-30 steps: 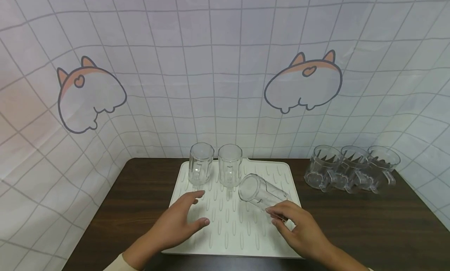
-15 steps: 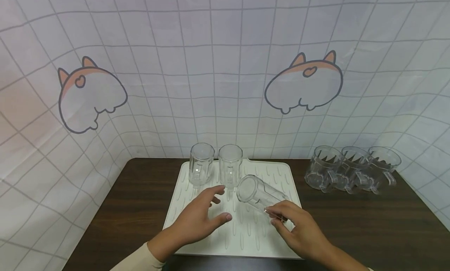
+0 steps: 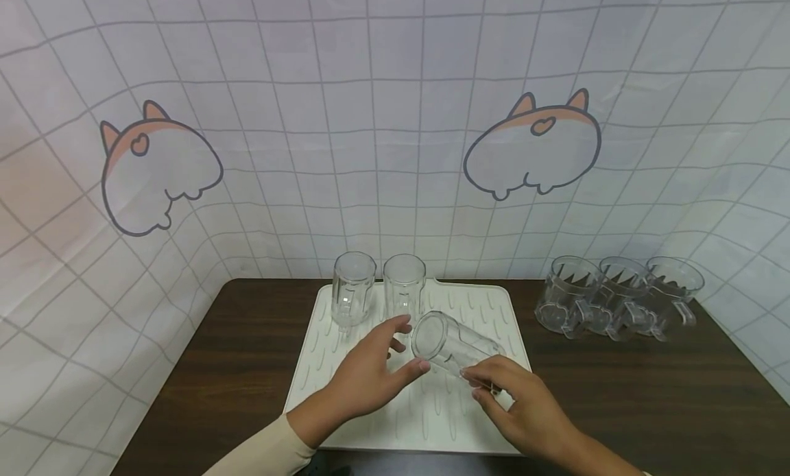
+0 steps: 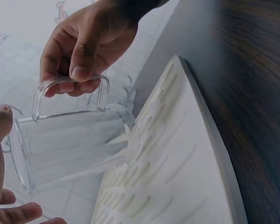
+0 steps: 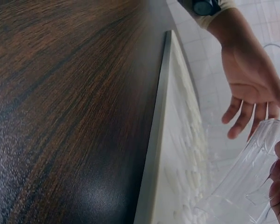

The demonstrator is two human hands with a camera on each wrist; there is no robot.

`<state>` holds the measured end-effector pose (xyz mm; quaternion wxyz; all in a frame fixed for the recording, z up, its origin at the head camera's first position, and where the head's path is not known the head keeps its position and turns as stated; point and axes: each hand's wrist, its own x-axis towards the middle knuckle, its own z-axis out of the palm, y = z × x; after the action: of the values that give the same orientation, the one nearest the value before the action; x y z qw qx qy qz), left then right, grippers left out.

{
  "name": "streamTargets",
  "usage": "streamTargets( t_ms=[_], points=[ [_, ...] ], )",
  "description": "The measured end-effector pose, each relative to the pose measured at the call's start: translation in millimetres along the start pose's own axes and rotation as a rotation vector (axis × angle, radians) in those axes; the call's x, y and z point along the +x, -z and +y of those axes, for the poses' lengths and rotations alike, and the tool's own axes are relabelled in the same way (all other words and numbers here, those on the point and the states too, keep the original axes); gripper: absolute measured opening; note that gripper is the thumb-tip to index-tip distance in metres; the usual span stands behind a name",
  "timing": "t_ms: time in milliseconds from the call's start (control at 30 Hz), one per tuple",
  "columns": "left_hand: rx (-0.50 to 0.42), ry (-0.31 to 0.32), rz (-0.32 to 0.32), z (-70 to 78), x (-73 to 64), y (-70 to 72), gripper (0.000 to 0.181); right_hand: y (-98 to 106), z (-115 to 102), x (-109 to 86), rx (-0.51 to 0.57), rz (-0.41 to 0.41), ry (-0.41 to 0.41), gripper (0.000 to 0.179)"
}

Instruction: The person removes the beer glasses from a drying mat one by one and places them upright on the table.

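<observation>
A clear handled mug [image 3: 463, 346] is held tilted nearly on its side above a white ridged drainboard [image 3: 426, 421]. My right hand [image 3: 521, 404] pinches its handle between thumb and fingers, plain in the left wrist view, where the mug [image 4: 74, 144] shows its full length. My left hand [image 3: 367, 376] reaches toward the mug's left end, thumb and fingers spread around it without a grip. In the right wrist view, the left hand's [image 5: 249, 74] fingers look straight; whether they touch the mug cannot be made out. Two more clear mugs [image 3: 353, 291] stand at the board's back left.
Three clear mugs [image 3: 564, 294] stand in a row at the table's back right, handles toward the front. The dark wood table [image 3: 617, 394] extends on both sides of the board. Behind it hangs a white gridded curtain or sheet [image 3: 395, 140] with cartoon drawings.
My left hand has moved right and slightly up, from the board's left part to the mug's end. The held mug has shifted slightly left and down; my right hand keeps its pinch.
</observation>
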<state>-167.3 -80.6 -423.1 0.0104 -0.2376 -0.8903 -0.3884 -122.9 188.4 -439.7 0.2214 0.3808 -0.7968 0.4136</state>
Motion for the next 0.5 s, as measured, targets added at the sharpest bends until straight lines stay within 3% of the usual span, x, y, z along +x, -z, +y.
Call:
streamTargets(
  t_ms=[233,500],
  points=[
    [-0.042,0.011,-0.004,6.8,8.3,-4.1,0.081,0.1,-1.6,-0.5,-0.001,-0.012,-0.003,0.046],
    [-0.021,0.036,-0.018,9.7,11.7,-6.7,0.085,-2.6,-1.9,-1.1,0.013,-0.022,0.020,0.048]
  ],
)
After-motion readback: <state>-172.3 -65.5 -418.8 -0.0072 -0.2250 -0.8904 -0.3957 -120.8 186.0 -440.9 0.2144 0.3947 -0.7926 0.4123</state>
